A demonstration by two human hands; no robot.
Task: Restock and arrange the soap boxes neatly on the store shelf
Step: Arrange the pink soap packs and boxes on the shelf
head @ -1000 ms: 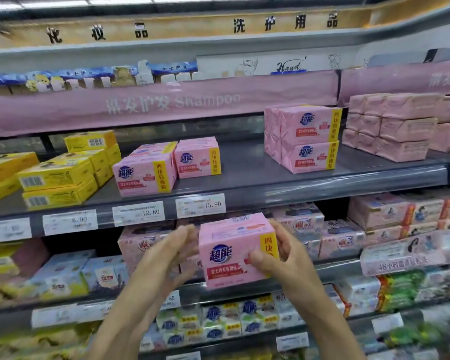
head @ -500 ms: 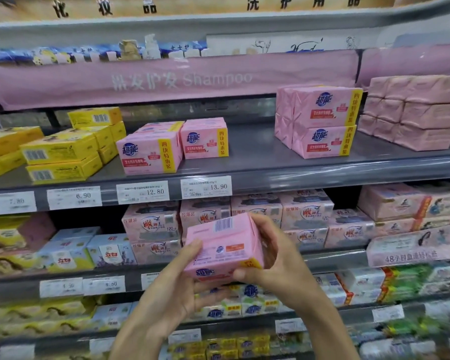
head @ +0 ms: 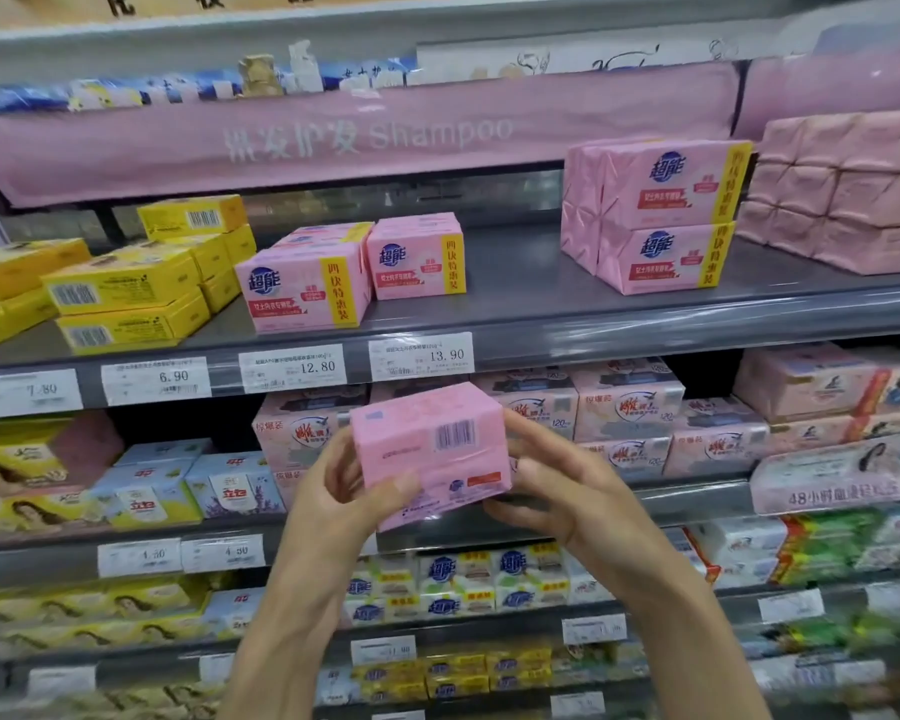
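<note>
I hold a pink soap pack in front of the shelves, barcode side facing me. My left hand grips its left side with the thumb on the front. My right hand grips its right side and bottom corner. On the grey shelf above stand matching pink packs: one at the front left, one behind it to the right, and a stack of two further right.
Yellow soap boxes are stacked at the shelf's left end, plain pink wrapped packs at its right end. Price tags line the shelf edge. Lower shelves are packed with other soap packs. A pink Shampoo banner hangs above.
The pack has been turned over in my hands: its printed front faced me a second ago, now the barcode side does. The camera has moved closer to the shelf.
</note>
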